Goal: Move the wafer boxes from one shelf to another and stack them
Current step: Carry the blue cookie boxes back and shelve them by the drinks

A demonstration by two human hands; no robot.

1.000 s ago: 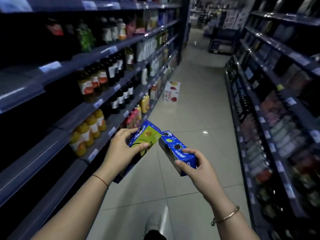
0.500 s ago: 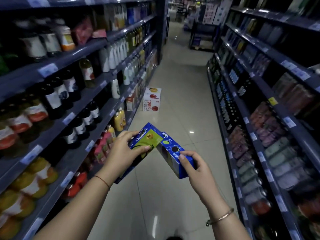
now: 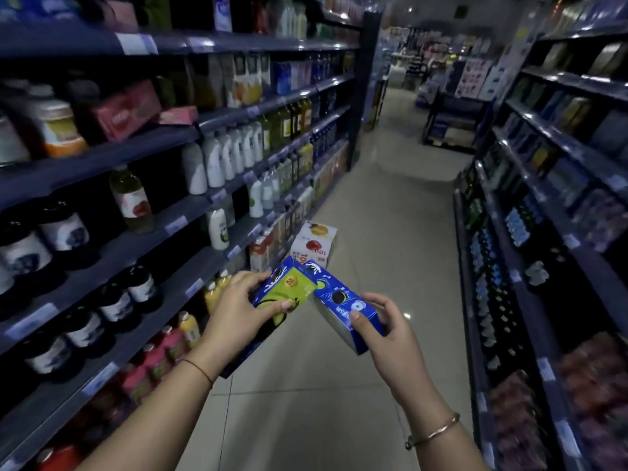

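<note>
Left hand [image 3: 238, 311] and right hand [image 3: 390, 338] each grip a tilted wafer box [image 3: 343, 309].

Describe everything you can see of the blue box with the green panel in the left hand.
The blue cardboard wafer box with a green panel is long and rectangular. A round orange badge sits on the green part. It is tilted, far end raised. The left hand grips it, thumb on the top face. Its far end meets the blue wafer box with a dark biscuit picture held by the right hand.
</note>
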